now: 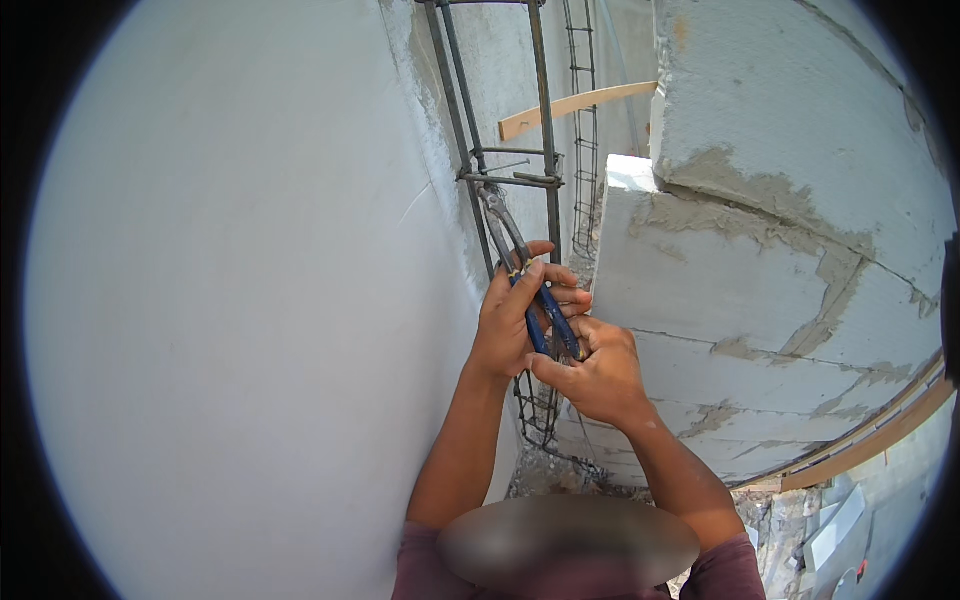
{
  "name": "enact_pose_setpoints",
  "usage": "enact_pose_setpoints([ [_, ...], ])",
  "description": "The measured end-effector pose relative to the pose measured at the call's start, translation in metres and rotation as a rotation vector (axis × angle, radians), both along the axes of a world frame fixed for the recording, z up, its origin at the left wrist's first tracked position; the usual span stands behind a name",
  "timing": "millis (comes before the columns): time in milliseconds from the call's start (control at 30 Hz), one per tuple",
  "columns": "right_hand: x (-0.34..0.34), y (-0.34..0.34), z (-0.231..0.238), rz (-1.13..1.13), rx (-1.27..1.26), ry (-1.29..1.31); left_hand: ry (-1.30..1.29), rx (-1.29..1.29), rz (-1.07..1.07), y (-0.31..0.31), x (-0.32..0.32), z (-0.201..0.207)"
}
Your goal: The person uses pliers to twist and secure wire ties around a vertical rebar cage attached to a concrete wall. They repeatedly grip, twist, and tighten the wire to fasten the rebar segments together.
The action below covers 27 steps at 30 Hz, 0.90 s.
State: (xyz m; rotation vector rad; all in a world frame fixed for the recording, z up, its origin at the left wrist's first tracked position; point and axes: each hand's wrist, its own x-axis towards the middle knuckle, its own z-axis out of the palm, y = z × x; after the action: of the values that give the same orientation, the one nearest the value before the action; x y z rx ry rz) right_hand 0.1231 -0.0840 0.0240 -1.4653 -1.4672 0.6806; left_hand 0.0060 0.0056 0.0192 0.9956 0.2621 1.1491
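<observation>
A pair of steel pincers with blue handles points up and away from me, its jaws against a corner of a rebar stirrup. That stirrup belongs to a tall rebar cage standing between a smooth wall and a block wall. My left hand is wrapped around the pincers from the left, thumb across the handles, with its other fingertips showing past them. At the handle ends, my right hand grips from the right. A thin wire sticks out near the jaws; whether they bite on it cannot be made out.
The smooth pale wall rises close on my left. On the right stands a wall of light blocks with mortar smears. A wooden strip juts out behind the cage. Farther back is another rebar cage. Rubble lies below.
</observation>
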Motion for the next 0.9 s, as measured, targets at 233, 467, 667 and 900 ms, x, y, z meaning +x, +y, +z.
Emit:
enact_pose_setpoints([
  [233, 0.007, -0.010, 0.002, -0.220, 0.323, -0.520, 0.183, -0.095, 0.189, -0.018, 0.023, 0.016],
  [467, 0.009, -0.022, 0.002, -0.128, 0.359, -0.638, 0.191, -0.100, 0.193, -0.024, 0.029, 0.007],
  [667, 0.025, -0.034, 0.010, 0.040, 0.068, -0.322, 0.333, 0.014, 0.376, -0.034, 0.023, -0.022],
  [900, 0.000, -0.025, 0.013, 0.019, 0.213, -0.206, 0.225, 0.035, 0.470, -0.052, 0.014, -0.026],
])
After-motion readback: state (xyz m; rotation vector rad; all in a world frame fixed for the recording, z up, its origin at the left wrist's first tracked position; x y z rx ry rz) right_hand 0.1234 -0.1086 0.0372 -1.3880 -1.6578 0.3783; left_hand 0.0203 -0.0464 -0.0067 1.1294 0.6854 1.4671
